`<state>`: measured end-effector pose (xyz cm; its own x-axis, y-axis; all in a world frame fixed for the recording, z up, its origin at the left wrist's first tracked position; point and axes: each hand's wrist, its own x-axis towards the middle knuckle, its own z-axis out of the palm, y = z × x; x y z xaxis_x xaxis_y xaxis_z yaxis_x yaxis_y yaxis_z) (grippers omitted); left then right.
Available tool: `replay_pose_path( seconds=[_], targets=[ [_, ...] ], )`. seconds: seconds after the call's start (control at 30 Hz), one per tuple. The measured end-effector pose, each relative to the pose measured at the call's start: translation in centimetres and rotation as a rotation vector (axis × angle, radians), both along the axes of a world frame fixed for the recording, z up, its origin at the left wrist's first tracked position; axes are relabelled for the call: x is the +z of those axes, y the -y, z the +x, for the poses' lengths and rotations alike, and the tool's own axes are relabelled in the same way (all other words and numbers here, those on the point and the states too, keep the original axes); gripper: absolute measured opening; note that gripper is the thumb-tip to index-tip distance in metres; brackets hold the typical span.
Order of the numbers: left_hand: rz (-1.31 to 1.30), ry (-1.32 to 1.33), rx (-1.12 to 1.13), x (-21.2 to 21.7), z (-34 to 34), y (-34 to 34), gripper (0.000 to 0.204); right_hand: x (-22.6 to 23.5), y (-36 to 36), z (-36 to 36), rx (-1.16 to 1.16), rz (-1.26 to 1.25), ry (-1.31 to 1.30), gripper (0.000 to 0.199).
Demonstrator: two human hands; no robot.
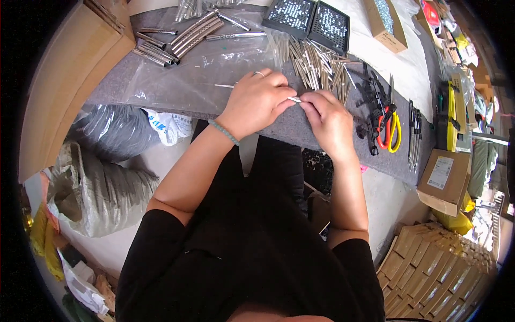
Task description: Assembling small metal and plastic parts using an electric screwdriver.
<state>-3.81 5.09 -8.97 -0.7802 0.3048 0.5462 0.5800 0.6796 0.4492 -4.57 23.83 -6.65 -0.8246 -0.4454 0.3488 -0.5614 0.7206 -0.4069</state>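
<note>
Over the near edge of the grey worktable, my left hand (256,100) pinches a thin metal rod (293,99). Its bright end shows between my fingertips, and a thin length (224,86) sticks out past the far side of the hand; whether both are one piece I cannot tell. My right hand (328,117) is closed with thumb and finger at that bright end. Just beyond my hands lies a loose pile of slim metal rods (316,63). Two black perforated trays (329,27) of small pale pieces sit behind the pile.
Wider slotted metal tubes (197,35) lie on clear plastic sheeting (182,80) at the far left. Black clamp-like tools (370,99), scissors with red and yellow handles (396,131) and slim dark tools (414,137) are at right. Cardboard boxes (80,80) flank the table.
</note>
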Motion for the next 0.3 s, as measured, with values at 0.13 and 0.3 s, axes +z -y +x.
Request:
replay_pose_path(
  seconds=[0.13,0.3],
  targets=[
    [-0.015,0.020,0.022,0.1,0.0,0.0,0.016,0.9,-0.3,-0.3,-0.052,-0.120,0.271,0.018],
    [-0.004,0.031,0.014,-0.1,0.1,0.0,0.017,-0.3,-1.4,-0.6,-0.026,-0.078,0.282,0.032]
  ],
)
